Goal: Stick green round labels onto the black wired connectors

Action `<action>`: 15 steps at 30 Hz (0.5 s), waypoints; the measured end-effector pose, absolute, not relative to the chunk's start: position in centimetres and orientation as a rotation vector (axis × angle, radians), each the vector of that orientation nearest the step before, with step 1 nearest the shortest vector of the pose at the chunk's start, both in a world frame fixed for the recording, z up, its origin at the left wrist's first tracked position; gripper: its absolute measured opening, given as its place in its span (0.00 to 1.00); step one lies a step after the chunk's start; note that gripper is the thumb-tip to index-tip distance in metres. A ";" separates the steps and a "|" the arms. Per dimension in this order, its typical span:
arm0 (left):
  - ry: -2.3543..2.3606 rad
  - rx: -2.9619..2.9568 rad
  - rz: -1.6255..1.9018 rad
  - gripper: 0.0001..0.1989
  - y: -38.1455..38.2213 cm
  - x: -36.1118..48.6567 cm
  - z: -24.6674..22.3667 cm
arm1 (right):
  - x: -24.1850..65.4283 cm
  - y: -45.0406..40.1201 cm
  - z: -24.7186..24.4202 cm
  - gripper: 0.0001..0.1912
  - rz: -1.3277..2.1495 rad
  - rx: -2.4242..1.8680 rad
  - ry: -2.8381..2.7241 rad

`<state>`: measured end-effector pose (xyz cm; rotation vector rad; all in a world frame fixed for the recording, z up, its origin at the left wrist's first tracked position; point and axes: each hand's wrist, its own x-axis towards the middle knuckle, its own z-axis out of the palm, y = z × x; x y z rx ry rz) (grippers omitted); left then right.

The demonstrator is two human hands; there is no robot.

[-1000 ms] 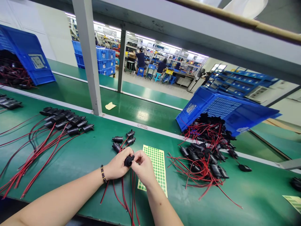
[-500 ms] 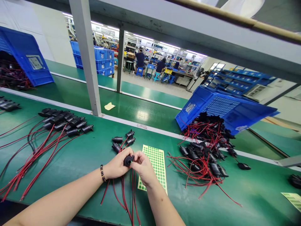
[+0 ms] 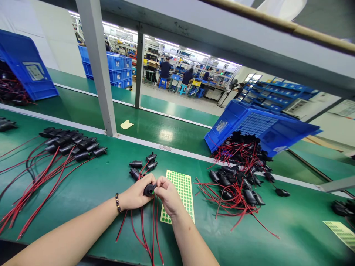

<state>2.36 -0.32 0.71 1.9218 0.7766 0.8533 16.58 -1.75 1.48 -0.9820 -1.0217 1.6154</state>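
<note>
My left hand [image 3: 140,193] is wrapped round a black cylindrical part [image 3: 149,190], with its round nozzle end facing me. A small green dot sticker [image 3: 152,192] shows on the right side of that part. Close against it, the fingertips of my right hand [image 3: 166,195] are pinched together; what lies between them is hidden. Under and beside my right hand lies a pale sheet of green dot stickers [image 3: 179,186]. Several similar black parts [image 3: 135,164] lie just beyond my left hand, and red wires [image 3: 142,229] trail below my hands towards the table's front edge.
Left on the green table is a row of black wired parts [image 3: 74,142]. A loose pile [image 3: 235,181] lies to the right, below a tipped blue crate [image 3: 222,127]. Another blue crate [image 3: 36,70] stands far left. A grey post [image 3: 97,70] rises behind the table.
The view has shifted slightly, so most things sit a little further left. My right fingertips have moved slightly on the black part, and the green dot shows more clearly beside them.
</note>
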 end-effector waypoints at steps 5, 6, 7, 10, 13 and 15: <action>0.784 1.950 0.849 0.10 -0.3 2.5 0.2 | 16.1 -1.9 1.4 0.13 1.585 -1.000 -1.043; 0.796 1.956 0.849 0.10 -0.4 2.5 0.4 | 16.0 -1.9 1.4 0.13 1.579 -0.992 -1.038; 0.819 1.955 0.850 0.10 -0.5 2.5 0.6 | 15.9 -1.9 1.5 0.12 1.572 -0.976 -1.030; 0.998 1.902 0.900 0.12 -0.6 1.9 2.0 | 16.1 -1.7 1.6 0.10 1.536 -0.935 -0.988; 1.238 1.879 0.887 0.13 0.4 -0.4 3.6 | 17.1 -1.0 1.6 0.08 1.451 -0.994 -0.957; 1.381 1.966 0.825 0.12 1.7 -3.0 4.4 | 18.0 -0.5 1.5 0.08 1.377 -1.041 -0.946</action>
